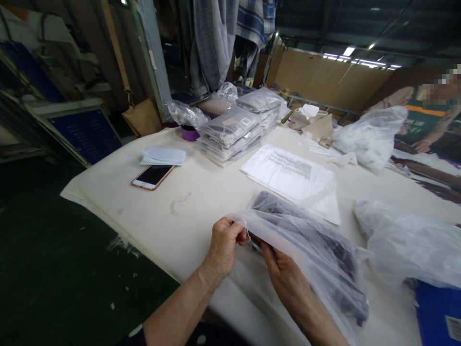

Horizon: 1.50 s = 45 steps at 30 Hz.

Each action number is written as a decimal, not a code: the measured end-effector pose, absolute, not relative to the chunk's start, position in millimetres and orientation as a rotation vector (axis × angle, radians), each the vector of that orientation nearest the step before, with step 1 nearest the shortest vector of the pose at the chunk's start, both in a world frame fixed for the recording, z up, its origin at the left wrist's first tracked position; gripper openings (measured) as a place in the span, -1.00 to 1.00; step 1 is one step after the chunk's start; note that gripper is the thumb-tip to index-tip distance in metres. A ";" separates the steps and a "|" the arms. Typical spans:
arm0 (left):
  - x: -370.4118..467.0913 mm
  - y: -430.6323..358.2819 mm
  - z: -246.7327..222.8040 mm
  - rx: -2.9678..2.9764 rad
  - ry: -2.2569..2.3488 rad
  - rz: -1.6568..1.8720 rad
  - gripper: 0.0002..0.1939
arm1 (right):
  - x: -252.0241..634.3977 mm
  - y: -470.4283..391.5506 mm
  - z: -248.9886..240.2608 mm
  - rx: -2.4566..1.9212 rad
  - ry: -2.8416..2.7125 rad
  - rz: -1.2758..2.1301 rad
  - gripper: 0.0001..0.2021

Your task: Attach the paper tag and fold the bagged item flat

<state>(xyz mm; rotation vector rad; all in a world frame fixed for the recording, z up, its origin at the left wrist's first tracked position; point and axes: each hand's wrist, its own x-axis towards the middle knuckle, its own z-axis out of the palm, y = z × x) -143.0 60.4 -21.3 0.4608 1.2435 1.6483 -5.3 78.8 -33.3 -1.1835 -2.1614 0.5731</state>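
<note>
A clear plastic bag (pixel 298 240) lies slanted across the near part of the table, with a dark folded garment (pixel 334 254) inside it. At the bag's left end, my left hand (pixel 225 242) is closed in a pinch on the edge of the plastic. My right hand (pixel 284 269) reaches in under the plastic film, its thumb on top of the dark garment and its fingers hidden beneath. Just behind the garment lies a stack of flat white printed bags (pixel 288 173).
Bagged garments (pixel 230 127) are piled at the back. A phone (pixel 153 177) and a pale blue face mask (pixel 163 156) lie left. Crumpled plastic (pixel 410 240) and a blue box (pixel 437 307) are at right. Another person's hand (pixel 421 145) shows at far right.
</note>
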 end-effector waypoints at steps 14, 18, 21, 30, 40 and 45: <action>-136.9 38.3 -34.7 0.474 1.483 1.666 -0.90 | -6.1 86.8 -6.8 -1.401 -1.870 1.035 -0.62; -136.4 37.2 -34.5 0.561 1.515 1.649 -0.86 | -7.7 90.2 -4.1 -1.492 -1.735 1.163 -0.64; -137.6 38.4 -35.2 0.631 1.522 1.647 -0.86 | -9.0 92.8 -4.4 -1.504 -1.668 1.228 -0.64; -136.0 30.9 -39.5 0.685 1.551 1.609 -0.83 | -9.9 92.9 -2.9 -1.385 -1.577 1.328 -0.72; -136.9 40.2 -37.0 0.650 1.643 1.263 -0.61 | -13.7 93.5 -3.8 -1.340 -1.614 1.332 -0.73; -137.0 51.6 -41.4 0.678 1.742 1.173 -0.64 | -13.4 94.8 -7.0 -1.326 -1.632 1.310 -0.69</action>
